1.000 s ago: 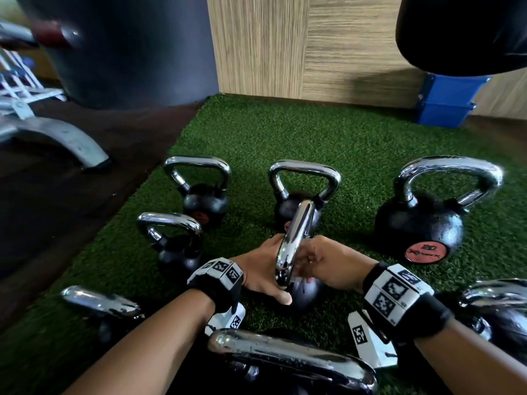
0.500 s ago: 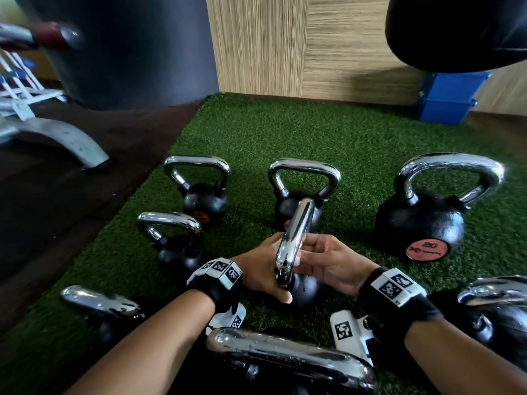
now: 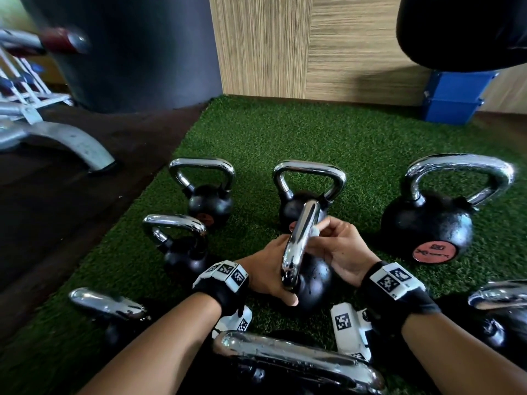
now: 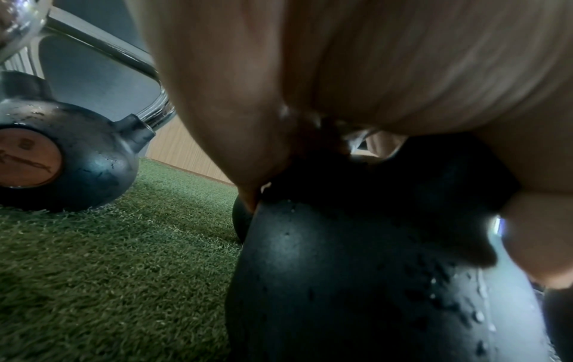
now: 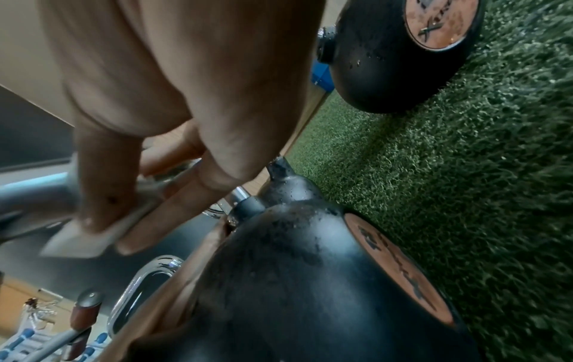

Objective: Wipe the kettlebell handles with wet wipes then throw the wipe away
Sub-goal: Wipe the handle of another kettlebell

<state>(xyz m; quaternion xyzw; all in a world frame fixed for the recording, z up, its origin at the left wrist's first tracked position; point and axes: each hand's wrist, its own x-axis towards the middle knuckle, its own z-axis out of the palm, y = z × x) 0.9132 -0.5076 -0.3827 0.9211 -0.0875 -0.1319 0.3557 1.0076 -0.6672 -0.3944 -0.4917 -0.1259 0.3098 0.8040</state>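
A small black kettlebell (image 3: pixel 313 283) stands on the green turf (image 3: pixel 285 132) in the middle of the head view, its chrome handle (image 3: pixel 299 240) edge-on to me. My left hand (image 3: pixel 268 266) grips it low down, thumb across the near side of the body. My right hand (image 3: pixel 339 246) pinches a white wet wipe (image 3: pixel 316 232) against the upper part of the handle. In the right wrist view the wipe (image 5: pixel 83 235) sits between thumb and fingers above the wet body (image 5: pixel 310 281). The left wrist view shows the body (image 4: pixel 356 281) under my palm.
Several other kettlebells ring the spot: two behind (image 3: pixel 209 201) (image 3: pixel 309 172), a large one at right (image 3: pixel 427 223), one at left (image 3: pixel 182 246), one close in front (image 3: pixel 296 360). A blue box (image 3: pixel 453 101) stands by the wooden wall. A bench leg (image 3: pixel 71 143) lies on the dark floor at left.
My right hand has slid the wipe up the handle from near the body toward the top. My left hand has kept its hold on the kettlebell.
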